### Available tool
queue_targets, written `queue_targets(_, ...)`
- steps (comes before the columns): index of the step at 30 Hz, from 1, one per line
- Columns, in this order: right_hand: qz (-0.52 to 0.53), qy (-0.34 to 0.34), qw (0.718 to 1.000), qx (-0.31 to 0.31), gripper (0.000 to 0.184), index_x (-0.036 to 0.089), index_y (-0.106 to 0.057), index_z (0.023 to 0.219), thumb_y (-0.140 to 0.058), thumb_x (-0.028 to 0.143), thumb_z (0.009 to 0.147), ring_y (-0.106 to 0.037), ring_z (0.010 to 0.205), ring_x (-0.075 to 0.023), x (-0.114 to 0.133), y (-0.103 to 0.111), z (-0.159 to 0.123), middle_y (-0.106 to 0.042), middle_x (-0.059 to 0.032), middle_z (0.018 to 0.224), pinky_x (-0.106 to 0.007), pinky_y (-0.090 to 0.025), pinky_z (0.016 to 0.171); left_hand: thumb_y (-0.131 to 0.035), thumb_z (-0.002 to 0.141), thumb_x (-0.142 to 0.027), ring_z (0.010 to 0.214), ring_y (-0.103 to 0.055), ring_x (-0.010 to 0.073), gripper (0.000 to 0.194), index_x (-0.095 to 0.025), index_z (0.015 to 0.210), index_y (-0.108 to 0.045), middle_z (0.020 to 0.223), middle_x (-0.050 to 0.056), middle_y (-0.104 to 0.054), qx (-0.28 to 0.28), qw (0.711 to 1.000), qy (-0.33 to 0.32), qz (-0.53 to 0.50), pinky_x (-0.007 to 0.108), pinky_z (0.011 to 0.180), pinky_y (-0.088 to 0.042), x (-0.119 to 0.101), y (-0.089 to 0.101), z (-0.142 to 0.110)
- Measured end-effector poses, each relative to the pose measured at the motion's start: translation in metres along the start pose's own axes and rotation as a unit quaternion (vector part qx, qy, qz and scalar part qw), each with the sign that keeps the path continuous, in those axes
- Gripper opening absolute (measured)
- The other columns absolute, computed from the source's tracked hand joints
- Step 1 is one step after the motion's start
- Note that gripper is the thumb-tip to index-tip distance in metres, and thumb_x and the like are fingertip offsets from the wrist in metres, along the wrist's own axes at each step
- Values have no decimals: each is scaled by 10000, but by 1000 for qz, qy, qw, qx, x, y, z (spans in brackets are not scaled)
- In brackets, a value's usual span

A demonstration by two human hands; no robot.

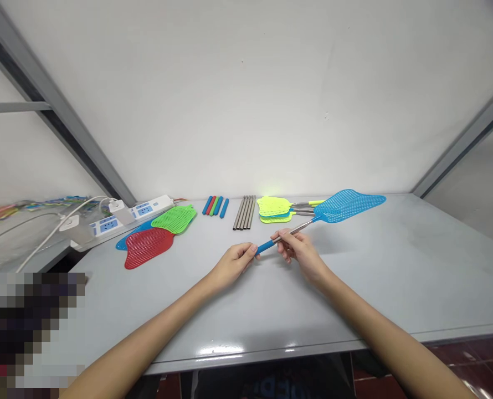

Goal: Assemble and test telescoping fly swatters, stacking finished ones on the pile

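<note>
1. Both hands are holding up one blue fly swatter, and it's slanting above the grey table, mesh end to the right!
2. The left hand is pinching the end of its blue handle.
3. The right hand is gripping the metal rod just beyond that handle.
4. Behind, yellow swatters are lying near a row of metal tubes.
5. Further left, coloured grips are resting side by side, and loose mesh heads are overlapping near a power strip.
</note>
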State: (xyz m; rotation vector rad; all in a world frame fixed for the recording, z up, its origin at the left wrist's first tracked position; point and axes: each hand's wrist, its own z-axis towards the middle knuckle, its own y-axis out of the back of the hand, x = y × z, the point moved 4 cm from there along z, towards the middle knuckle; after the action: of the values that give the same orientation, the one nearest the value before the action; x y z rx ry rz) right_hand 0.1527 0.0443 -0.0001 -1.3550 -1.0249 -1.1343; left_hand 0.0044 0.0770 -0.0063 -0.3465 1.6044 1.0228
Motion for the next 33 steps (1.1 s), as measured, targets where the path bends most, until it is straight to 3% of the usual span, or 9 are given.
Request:
queue_targets(6, 7, -8, 1000, -18, 290, 147, -616, 802, -507, 398, 705, -409, 420, -60, 2, 0, -1, -492, 16, 538, -180, -298, 367, -313, 800, -456, 452, -326, 85, 369, -162, 679, -501, 475, -50, -371, -18, 1000, -4, 9, 207, 457, -262, -1, 0, -1)
queue_targets(10, 49, 2, 996, -74, 307, 171, -591, 863, -524, 414, 688, -438, 471, -72, 5, 7, -1, -503, 14, 597, -177, -311, 374, -307, 797, -470, 459, -327, 86, 364, -162, 696, -473, 486, -53, -375, -16, 1000, 4, 7, 204, 455, -264, 2, 0, -1)
queue_targets(15, 118, 36, 983, -140, 254, 168, -603, 785, -521, 389, 691, -440, 493, -69, 9, 19, 2, -470, 23, 599, -179, -336, 399, -313, 798, -465, 470, -332, 82, 348, -160, 703, -450, 491, -60, -371, -11, 1000, 6, 8, 202, 471, -276, 1, 0, -2)
queue_targets(21, 274, 104, 937, -191, 195, 150, -537, 617, -510, 319, 712, -443, 503, -67, 14, 31, 7, -486, 18, 591, -202, -401, 486, -366, 790, -437, 505, -395, 76, 300, -156, 724, -445, 559, -47, -422, 49, 998, 12, -25, 205, 516, -317, -9, -10, -8)
queue_targets(24, 380, 78, 908, -155, 211, 158, -464, 558, -502, 294, 715, -419, 461, -65, 14, 32, 10, -422, 42, 492, -208, -413, 495, -385, 785, -433, 516, -429, 72, 291, -148, 769, -444, 618, -29, -458, 117, 988, 39, -88, 215, 537, -338, -13, -21, -15)
queue_targets(27, 461, 55, 879, -104, 305, 167, -353, 495, -490, 301, 732, -284, 347, -45, 15, 30, 9, -271, 78, 396, -168, -314, 360, -426, 768, -433, 504, -418, 59, 296, -138, 761, -442, 613, -29, -443, 158, 973, 74, -152, 209, 525, -321, -16, -32, -22)
queue_targets(30, 486, 59, 870, -65, 377, 169, -277, 478, -458, 330, 767, -179, 307, -43, 17, 26, 6, -197, 86, 379, -169, -196, 292, -392, 776, -462, 409, -250, 24, 335, -133, 769, -456, 549, -66, -318, 198, 939, 133, -249, 186, 424, -205, -17, -42, -28)
queue_targets(33, 485, 56, 871, -62, 412, 169, -235, 477, -428, 354, 791, -156, 301, -43, 17, 24, 4, -174, 85, 374, -170, -160, 284, -341, 790, -484, 395, -122, 24, 367, -136, 774, -458, 526, -82, -219, 201, 919, 168, -295, 195, 394, -102, -18, -48, -30)
